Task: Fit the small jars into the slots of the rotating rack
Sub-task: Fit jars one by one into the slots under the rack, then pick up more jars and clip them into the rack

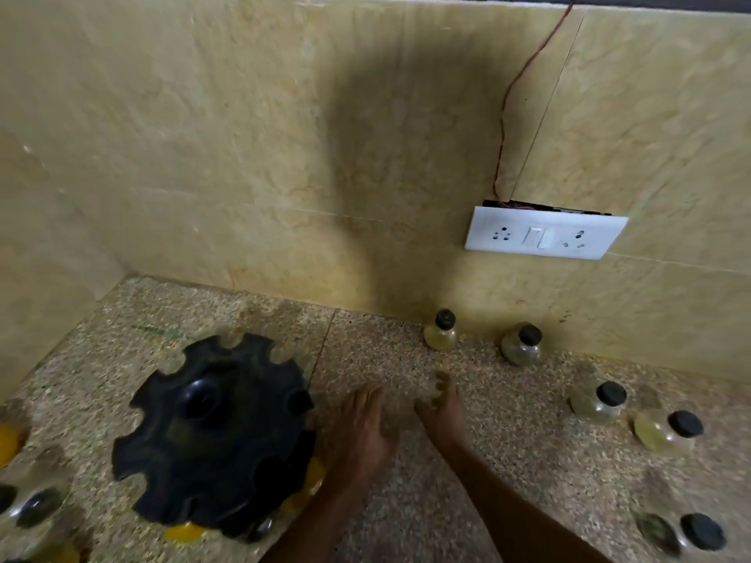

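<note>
Hands over bare speckled stone bench (406, 501): left hand (361, 428) and right hand (443, 408) grips loose, empty, between black notched plastic rack (215, 432) and black-capped glass jars (441, 331).

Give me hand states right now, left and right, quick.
Left hand: open, fingers relaxed over the counter beside the black rack, holding nothing.
Right hand: open, fingers loosely curled, empty, short of the jars.

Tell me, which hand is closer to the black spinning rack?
The left hand. It sits right beside the rack, near its right edge. The right hand is farther right, on the counter's far side of it.
</note>
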